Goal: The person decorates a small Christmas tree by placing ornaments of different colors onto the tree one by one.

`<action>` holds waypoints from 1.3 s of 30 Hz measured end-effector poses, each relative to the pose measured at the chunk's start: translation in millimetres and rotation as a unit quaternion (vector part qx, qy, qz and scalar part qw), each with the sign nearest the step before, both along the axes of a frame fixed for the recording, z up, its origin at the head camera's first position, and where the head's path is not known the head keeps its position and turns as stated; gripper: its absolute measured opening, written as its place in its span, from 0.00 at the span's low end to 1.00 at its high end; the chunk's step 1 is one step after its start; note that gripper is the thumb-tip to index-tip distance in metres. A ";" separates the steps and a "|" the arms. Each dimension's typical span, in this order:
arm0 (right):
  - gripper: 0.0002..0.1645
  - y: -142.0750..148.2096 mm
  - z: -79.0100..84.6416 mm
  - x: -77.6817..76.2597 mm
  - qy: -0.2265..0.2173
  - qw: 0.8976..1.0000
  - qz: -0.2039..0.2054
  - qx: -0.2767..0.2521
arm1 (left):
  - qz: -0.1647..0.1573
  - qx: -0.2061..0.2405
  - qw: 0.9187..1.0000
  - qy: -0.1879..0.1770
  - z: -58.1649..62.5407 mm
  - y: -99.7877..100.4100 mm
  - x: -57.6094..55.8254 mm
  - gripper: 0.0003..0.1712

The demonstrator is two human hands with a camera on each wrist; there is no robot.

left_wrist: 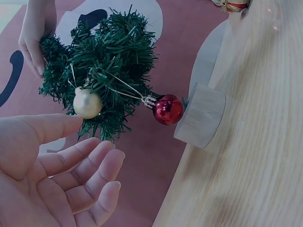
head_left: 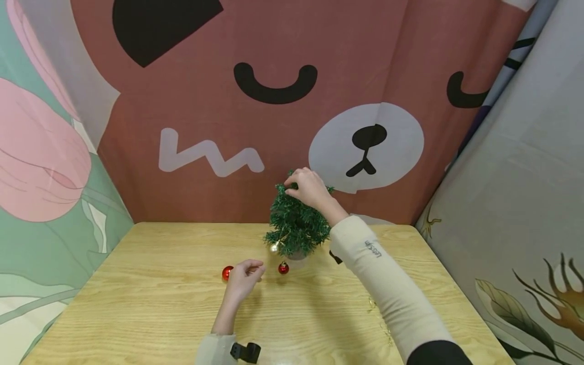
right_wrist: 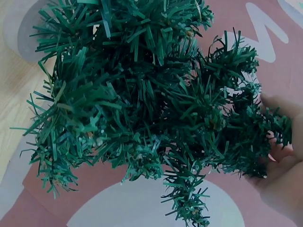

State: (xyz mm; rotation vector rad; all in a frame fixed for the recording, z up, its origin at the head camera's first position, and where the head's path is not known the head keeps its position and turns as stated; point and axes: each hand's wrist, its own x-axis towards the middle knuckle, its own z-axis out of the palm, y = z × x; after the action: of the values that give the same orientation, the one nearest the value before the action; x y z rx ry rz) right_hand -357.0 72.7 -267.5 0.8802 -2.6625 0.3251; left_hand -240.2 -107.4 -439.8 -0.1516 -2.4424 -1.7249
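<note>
A small artificial Christmas tree (head_left: 298, 223) stands on a round, pale base (left_wrist: 201, 115). My right hand (head_left: 310, 187) is at its top, with the thumb and fingers around the tip in the right wrist view. My left hand (head_left: 245, 279) is low in front of the tree, palm up in the left wrist view, its fingers loosely bent with nothing in them. Just beyond those fingertips hangs a pearly gold bauble (left_wrist: 87, 103). A shiny red bauble (left_wrist: 168, 109) hangs by a gold string from a low branch, close to the base.
Another red bauble (head_left: 226, 273) lies on the wooden table (head_left: 150, 304), partly behind my left hand. Thin gold strings (head_left: 371, 304) lie beside my right forearm. A red and gold ornament (left_wrist: 232, 4) shows at the left wrist view's top edge. A printed curtain (head_left: 292, 126) hangs behind the table.
</note>
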 end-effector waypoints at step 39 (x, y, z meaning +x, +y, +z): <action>0.08 -3.6 -12.6 -2.2 0.046 0.999 -0.027 -0.011 | 0.108 -0.031 0.994 0.004 -9.6 -49.3 -15.2 0.11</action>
State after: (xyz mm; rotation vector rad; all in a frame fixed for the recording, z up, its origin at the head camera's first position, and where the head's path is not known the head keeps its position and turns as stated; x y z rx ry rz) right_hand -359.2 69.2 -280.1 0.7959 -2.5884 0.2922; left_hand -255.4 -156.8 -449.4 0.0948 -2.4061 -1.5551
